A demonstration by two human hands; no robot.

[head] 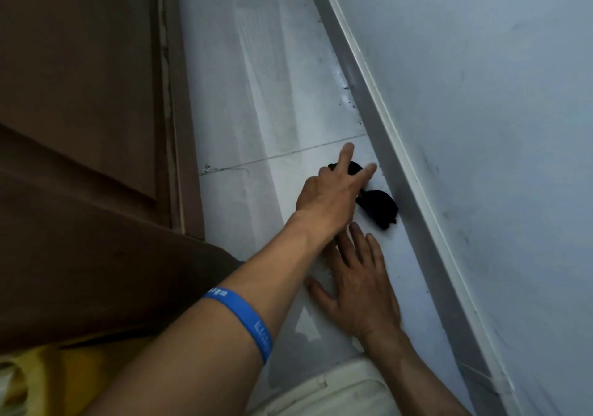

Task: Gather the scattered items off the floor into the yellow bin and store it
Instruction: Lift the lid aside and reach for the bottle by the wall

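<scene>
A pair of black sunglasses (380, 208) lies on the pale floor, tight against the grey baseboard (394, 171). My left hand (330, 197), on an arm with a blue wristband, reaches over the far half of the sunglasses. Two of its digits are spread apart, with a dark part of the frame showing between them. The hand hides that lens, and no closed grip shows. My right hand (359, 287) rests flat on the floor just short of the sunglasses, fingers apart and holding nothing. Part of the yellow bin (41, 380) shows at the bottom left corner.
A brown wooden door (80, 94) and its frame run along the left. A pale blue wall (481, 94) rises on the right above the baseboard. A white plastic object (337, 393) sits at the bottom edge. The strip of floor (256, 94) between door and wall is narrow.
</scene>
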